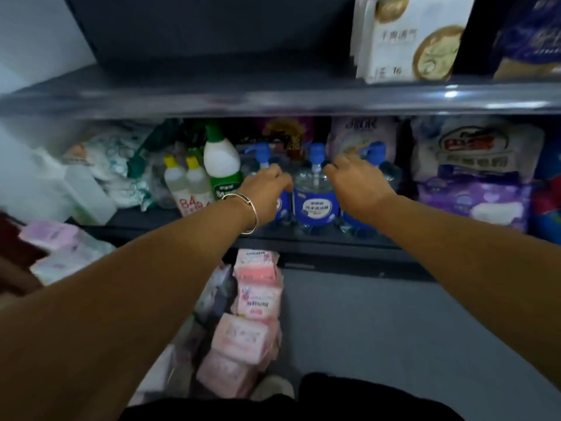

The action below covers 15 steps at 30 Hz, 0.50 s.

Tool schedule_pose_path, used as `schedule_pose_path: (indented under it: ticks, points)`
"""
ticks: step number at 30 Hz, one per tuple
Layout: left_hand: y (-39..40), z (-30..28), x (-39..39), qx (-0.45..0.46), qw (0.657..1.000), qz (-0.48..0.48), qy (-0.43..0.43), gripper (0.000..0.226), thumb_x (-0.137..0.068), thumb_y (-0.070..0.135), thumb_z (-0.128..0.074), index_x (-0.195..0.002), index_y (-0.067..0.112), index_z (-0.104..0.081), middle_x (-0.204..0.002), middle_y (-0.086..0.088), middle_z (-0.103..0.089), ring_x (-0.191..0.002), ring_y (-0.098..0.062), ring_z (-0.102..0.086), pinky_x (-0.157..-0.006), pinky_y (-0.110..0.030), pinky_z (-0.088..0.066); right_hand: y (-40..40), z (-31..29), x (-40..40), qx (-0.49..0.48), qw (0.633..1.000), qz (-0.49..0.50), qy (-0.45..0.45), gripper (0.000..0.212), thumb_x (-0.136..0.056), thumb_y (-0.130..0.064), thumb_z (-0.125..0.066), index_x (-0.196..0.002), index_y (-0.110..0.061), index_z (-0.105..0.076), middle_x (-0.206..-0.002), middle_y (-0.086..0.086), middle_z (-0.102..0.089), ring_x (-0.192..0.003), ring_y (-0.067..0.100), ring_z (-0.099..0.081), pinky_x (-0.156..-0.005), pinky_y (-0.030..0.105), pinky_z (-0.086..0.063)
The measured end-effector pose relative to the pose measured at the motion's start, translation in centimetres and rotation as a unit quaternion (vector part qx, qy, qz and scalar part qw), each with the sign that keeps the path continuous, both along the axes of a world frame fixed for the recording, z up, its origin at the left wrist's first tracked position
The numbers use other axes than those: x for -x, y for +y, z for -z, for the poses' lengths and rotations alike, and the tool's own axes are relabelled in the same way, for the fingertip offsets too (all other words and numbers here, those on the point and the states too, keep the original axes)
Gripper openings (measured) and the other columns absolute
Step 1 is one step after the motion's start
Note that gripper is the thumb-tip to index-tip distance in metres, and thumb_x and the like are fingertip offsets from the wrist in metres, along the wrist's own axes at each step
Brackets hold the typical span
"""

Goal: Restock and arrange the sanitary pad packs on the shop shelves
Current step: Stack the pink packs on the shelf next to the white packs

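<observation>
Pink sanitary pad packs (253,317) lie heaped on the grey floor (394,329) below the lower shelf (303,235), so I judge restocking barely begun; more packs (63,247) sit at my left. Head view: my left hand (267,192) curls round one blue pump bottle (265,177), my right hand (356,185) reaches over another blue pump bottle (375,165), its grip hidden. A middle pump bottle (315,196) stands between. The upper shelf (273,98) is mostly bare dark metal.
</observation>
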<state>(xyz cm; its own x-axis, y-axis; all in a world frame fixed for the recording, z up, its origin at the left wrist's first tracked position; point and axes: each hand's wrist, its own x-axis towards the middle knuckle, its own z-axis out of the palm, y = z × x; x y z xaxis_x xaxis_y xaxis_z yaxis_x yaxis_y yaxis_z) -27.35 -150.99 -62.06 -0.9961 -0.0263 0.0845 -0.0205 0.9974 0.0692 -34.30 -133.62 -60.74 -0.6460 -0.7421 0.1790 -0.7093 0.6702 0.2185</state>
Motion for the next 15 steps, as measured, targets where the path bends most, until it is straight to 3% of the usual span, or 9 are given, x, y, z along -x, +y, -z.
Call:
schedule_pose_path:
  ticks: [7, 10, 15]
  points:
    - [-1.8, 4.8, -2.3, 0.001, 0.984, -0.019, -0.175, 0.052, -0.081, 0.005, -0.063, -0.129, 0.012, -0.047, -0.131, -0.013, -0.04, -0.118, -0.029, -0.045, -0.097, -0.031, -0.038, -0.8, 5.7, -1.2, -0.011, 0.991, -0.044, -0.127, 0.027, -0.089, -0.001, -0.049, -0.116, -0.003, -0.052, -0.116, 0.014, -0.052, -0.106, 0.032, -0.052, -0.071, 0.037, -0.042]
    - [-2.6, 7.1, -2.8, -0.016, 0.977, -0.031, -0.212, 0.053, -0.079, 0.006, -0.065, -0.128, 0.012, -0.048, -0.128, -0.013, -0.042, -0.116, -0.029, -0.047, -0.096, -0.033, -0.041, -1.6, 8.4, -1.3, -0.035, 0.977, -0.053, -0.204, 0.034, -0.089, -0.011, -0.055, -0.123, -0.005, -0.051, -0.122, 0.014, -0.053, -0.109, 0.032, -0.053, -0.083, 0.038, -0.048]
    - [-4.7, 12.0, -5.7, -0.049, 0.964, -0.035, -0.259, 0.054, -0.079, 0.012, -0.069, -0.128, 0.016, -0.048, -0.126, -0.01, -0.043, -0.115, -0.026, -0.047, -0.093, -0.028, -0.039, -4.8, 14.3, -3.2, -0.072, 0.94, -0.058, -0.328, 0.055, -0.085, -0.018, -0.064, -0.137, -0.014, -0.044, -0.134, 0.01, -0.049, -0.12, 0.027, -0.049, -0.096, 0.033, -0.043]
